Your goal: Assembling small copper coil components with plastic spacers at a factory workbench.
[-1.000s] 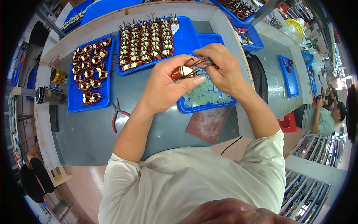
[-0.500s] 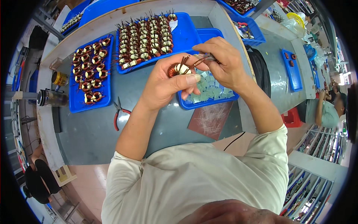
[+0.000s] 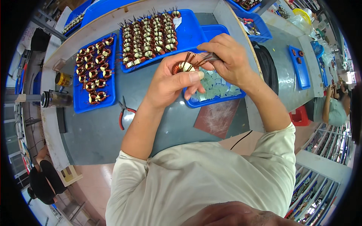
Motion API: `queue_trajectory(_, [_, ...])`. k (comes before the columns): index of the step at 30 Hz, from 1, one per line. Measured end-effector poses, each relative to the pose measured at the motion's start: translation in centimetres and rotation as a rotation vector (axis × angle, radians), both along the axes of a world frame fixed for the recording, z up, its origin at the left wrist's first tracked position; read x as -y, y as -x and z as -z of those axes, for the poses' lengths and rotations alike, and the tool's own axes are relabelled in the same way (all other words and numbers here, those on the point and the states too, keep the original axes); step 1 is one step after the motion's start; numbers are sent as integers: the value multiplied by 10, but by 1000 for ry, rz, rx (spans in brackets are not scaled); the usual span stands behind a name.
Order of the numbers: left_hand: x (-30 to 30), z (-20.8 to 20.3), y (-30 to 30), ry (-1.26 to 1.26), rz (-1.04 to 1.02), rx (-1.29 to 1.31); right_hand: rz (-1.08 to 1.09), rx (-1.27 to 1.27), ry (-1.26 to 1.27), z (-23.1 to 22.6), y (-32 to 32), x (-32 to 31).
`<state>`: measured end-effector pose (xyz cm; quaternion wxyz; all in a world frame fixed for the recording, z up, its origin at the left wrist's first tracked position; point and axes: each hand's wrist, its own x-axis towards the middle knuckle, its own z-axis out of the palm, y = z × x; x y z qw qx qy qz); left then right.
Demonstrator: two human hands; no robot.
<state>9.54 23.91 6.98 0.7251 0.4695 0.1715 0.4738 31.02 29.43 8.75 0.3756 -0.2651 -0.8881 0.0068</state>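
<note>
My left hand (image 3: 166,80) is closed round a copper-wound toroid coil (image 3: 182,67) with a cream-coloured patch, its thumb pressed against the side. Several dark wire leads stick up and to the right from the coil. Close by on the right, my right hand (image 3: 230,60) pinches a slim dark metal tool (image 3: 212,57); its exact kind is partly hidden by the fingers. The tool's tip meets the leads pointing right. Below both hands lies a blue tray (image 3: 215,101) holding many pale greenish square pieces (image 3: 215,87).
Two blue trays, one at left (image 3: 83,108) and one at the back (image 3: 192,28), hold wound coils. Red-handled pliers (image 3: 122,113) lie on the grey bench, left of a reddish-brown board (image 3: 218,117). Jars (image 3: 56,99) stand at far left. Wooden partitions (image 3: 241,37) border the bench.
The whole view has shifted slightly to the right. My left hand still holds the coil, and the tool in my right hand shows more plainly at the leads.
</note>
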Motion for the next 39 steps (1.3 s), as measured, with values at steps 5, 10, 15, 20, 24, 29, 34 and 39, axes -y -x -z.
queue_trajectory(5, [-3,-3,9,4,67,-50,-37,8,52,-1,1,1])
queue_trajectory(10, [-7,4,14,37,88,-16,-81,9,107,-3,5,1])
queue_trajectory(15, [-6,-2,13,15,107,16,-80,-12,93,0,4,0])
queue_trajectory(20, [-4,-9,10,-14,-27,-91,23,-29,121,3,-2,-2])
queue_trajectory(24, [-5,-5,12,-38,-27,-95,35,4,94,-2,2,0])
queue_trajectory(29, [-6,-1,11,-14,11,-113,-12,39,128,-1,3,4])
queue_trajectory(34, [-9,5,10,-4,63,-110,-43,20,51,0,6,4])
queue_trajectory(39, [-6,4,9,18,100,5,7,94,54,0,2,4])
